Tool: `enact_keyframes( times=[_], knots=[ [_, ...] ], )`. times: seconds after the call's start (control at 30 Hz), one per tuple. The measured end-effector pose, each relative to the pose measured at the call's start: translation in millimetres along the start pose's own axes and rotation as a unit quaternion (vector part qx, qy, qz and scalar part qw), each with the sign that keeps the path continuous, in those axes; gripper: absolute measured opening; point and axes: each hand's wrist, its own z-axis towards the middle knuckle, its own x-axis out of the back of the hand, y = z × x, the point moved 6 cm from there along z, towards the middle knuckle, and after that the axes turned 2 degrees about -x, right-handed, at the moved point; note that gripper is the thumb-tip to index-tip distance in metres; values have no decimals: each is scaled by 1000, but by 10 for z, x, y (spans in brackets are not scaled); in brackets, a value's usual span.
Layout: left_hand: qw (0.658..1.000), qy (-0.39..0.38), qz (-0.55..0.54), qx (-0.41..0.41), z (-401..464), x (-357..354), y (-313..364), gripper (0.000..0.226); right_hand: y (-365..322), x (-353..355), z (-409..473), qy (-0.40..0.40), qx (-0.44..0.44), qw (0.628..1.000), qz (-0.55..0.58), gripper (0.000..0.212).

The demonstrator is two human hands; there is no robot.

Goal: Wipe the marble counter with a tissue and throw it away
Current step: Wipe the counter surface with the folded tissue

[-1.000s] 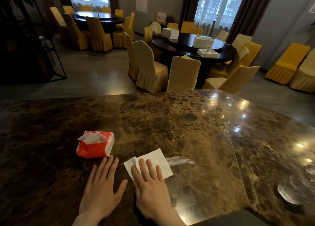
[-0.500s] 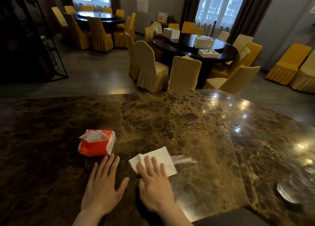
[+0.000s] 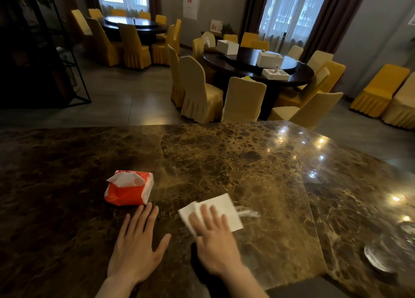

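A white folded tissue (image 3: 231,210) lies flat on the brown marble counter (image 3: 235,163). My right hand (image 3: 214,239) presses down on the tissue's near left part with fingers spread. Just right of the tissue a wet streak (image 3: 248,212) shines on the stone. My left hand (image 3: 137,246) rests palm down on the counter, fingers apart, holding nothing. Its fingertips lie just short of an orange tissue pack (image 3: 129,188) with a white tissue sticking out of its top.
A clear glass dish (image 3: 379,258) sits at the counter's right near edge. Beyond the counter stand round dark dining tables (image 3: 253,66) with yellow-covered chairs (image 3: 197,91). A dark metal shelf (image 3: 45,50) stands at far left.
My right hand has slid the tissue a little to the right across the counter, towards the wet streak. My left hand has stayed flat in place.
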Motion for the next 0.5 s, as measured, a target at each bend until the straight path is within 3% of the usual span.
enact_keyframes(
  times=[0.1, 0.27, 0.37, 0.5],
  knots=[
    [1000, -4, 7, 0, 9, 7, 21, 94, -168, -100, -61, -25, 57, 998, 1, 64],
    [1000, 5, -6, -1, -12, 38, 29, 94, 681, 280, 7, 22, -90, 996, 7, 57],
    [1000, 8, -9, 1, -12, 43, 38, 94, 820, 334, 14, 24, -136, 990, 12, 55],
    [1000, 7, -6, 3, -11, 37, 36, 91, 273, 149, 45, 39, -51, 998, 27, 58]
  ],
)
